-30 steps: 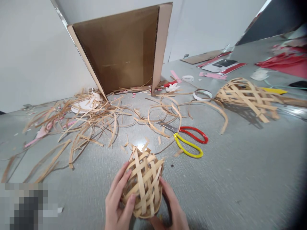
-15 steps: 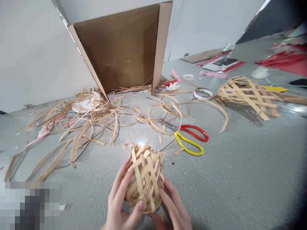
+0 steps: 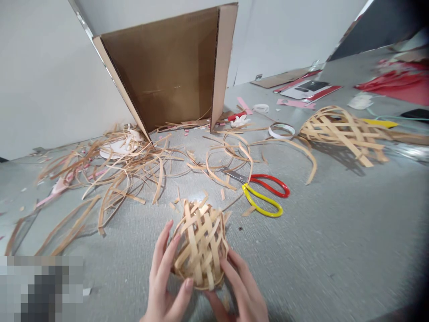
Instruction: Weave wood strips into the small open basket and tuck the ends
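A small woven basket [image 3: 201,250] of pale bamboo strips sits on the grey table between my two hands. Its strips cross in a lattice, and loose strip ends stick up at the far end. My left hand [image 3: 166,273] is beside its left side, fingers spread and thumb near the rim, loosely touching at most. My right hand [image 3: 239,284] holds the right side, fingers against the weave and thumb at the near edge. Beyond it to the right lie scissors [image 3: 258,190] with one red and one yellow handle.
Loose bamboo strips [image 3: 124,179] are heaped at the left. An open cardboard box [image 3: 224,67] stands at the back. Farther right are a tape roll [image 3: 281,131], a second woven piece [image 3: 342,129], a yellow object [image 3: 382,123] and red fabric [image 3: 395,85].
My left thumb and fingers have drawn back from the basket and spread wider. The right hand stays against it. The basket has shifted only slightly.
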Demonstrator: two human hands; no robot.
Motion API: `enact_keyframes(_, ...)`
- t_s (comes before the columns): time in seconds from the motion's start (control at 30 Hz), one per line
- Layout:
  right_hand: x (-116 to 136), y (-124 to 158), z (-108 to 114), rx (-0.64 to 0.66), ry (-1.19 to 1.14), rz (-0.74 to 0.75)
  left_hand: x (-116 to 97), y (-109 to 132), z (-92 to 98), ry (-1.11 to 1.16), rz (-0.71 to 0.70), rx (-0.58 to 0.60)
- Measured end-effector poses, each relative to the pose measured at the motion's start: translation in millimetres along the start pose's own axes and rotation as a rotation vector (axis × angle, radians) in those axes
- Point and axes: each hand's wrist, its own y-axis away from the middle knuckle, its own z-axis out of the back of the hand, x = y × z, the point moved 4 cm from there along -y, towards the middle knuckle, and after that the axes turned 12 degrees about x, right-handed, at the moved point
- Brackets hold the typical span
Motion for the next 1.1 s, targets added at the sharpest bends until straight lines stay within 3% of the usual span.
enact_keyframes(0.17,4,-6,2,-0.072,0.067,-0.072,-4,1,-4.7,-0.092,-0.049,-0.008)
enact_keyframes(0.43,5,-7,0,-0.211,-0.17,-0.077,5,4,-5.3,0.175,0.104,0.011)
enact_keyframes(0.6,13,-3,-4,-0.201,-0.26,-0.092,-1,3,-4.7,0.036,-0.015,0.024)
enact_keyframes(0.73,15,-5,-2,-0.149,-0.259,-0.081,-7,-1,-6.0,-0.115,-0.033,0.064)
enact_keyframes(0.9,5,-11,17,-0.016,-0.237,0.05,-9,-4,-1.2,-0.123,-0.041,0.076)
enact_keyframes(1.1,-14,-47,58,-0.107,-0.106,-0.036,-14,-2,-6.4,-0.225,-0.116,0.055)
